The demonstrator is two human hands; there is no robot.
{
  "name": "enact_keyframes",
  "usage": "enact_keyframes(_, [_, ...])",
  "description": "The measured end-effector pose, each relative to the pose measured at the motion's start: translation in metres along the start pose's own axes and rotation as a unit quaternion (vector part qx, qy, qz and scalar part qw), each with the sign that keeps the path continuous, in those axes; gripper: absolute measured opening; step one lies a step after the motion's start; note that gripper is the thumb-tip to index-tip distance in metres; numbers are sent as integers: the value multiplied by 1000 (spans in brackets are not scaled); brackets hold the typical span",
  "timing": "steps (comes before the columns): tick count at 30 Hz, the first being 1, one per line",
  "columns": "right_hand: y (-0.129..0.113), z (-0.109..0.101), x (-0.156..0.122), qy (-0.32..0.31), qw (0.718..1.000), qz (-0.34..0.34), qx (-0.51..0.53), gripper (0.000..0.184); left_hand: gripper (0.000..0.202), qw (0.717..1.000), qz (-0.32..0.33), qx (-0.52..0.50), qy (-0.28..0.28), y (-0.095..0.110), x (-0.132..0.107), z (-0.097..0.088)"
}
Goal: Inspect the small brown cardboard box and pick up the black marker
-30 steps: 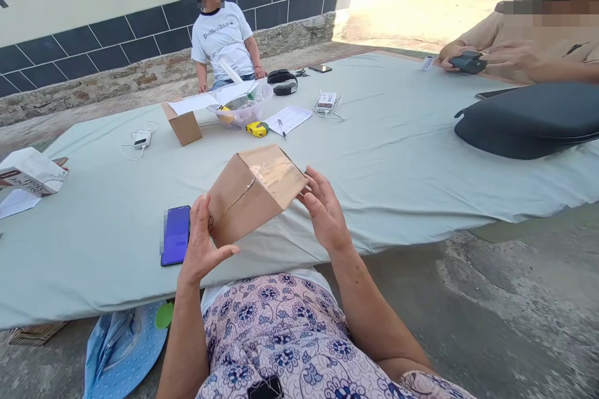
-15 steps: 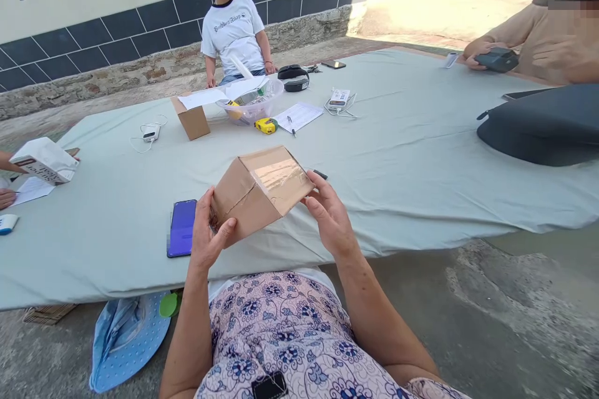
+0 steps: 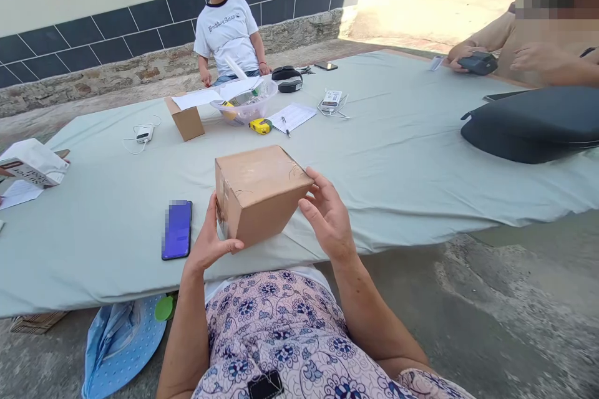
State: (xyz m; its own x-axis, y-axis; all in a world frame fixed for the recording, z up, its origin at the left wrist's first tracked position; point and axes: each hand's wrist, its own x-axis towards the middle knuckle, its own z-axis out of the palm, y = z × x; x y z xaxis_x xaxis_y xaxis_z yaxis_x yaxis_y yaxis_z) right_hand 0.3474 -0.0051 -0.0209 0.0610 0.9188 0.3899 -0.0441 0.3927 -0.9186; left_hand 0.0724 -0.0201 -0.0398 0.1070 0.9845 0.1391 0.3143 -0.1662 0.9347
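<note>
A brown cardboard box is held up in front of me, tilted, just over the near side of the table. My left hand grips its lower left corner, thumb on the near face and fingers behind the taped left side. At the right corner, my right hand touches the box with its fingertips, the thumb standing apart from the near face. Left of the box lies a phone with a blue screen.
On the cloth-covered table are a plastic basin, a yellow tape measure, a small open carton, a paper with a pen and a black case. People sit across and at the right. A blue hat hangs below the edge.
The cardboard box has been turned in my hands: the shiny taped face that was on top is gone from view, and a plainer face now points up. My left hand has shifted its hold.
</note>
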Motion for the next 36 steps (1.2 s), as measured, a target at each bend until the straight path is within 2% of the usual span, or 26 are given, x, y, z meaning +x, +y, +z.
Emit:
enact_keyframes(4, [-1, 0, -1, -11, 999, -39, -8, 59, 133, 1000, 9, 26, 4, 3, 1, 4])
enact_keyframes(10, [2, 0, -1, -32, 996, -27, -83, 90, 129, 986, 61, 110, 109, 10, 3, 19])
enact_keyframes(14, [2, 2, -2, -26, 987, -54, -150, 102, 128, 972, 77, 155, 157, 10, 2, 24])
enact_keyframes(18, [3, 5, -2, -47, 980, -74, -180, 110, 129, 967, 92, 180, 157, 9, 1, 25])
enact_keyframes(25, [17, 9, -2, -24, 976, -105, -189, 115, 130, 955, 125, 215, 161, 6, 2, 27])
enact_keyframes(36, [18, 8, -4, 7, 981, -79, -179, 116, 127, 947, 149, 240, 151, 3, 1, 22])
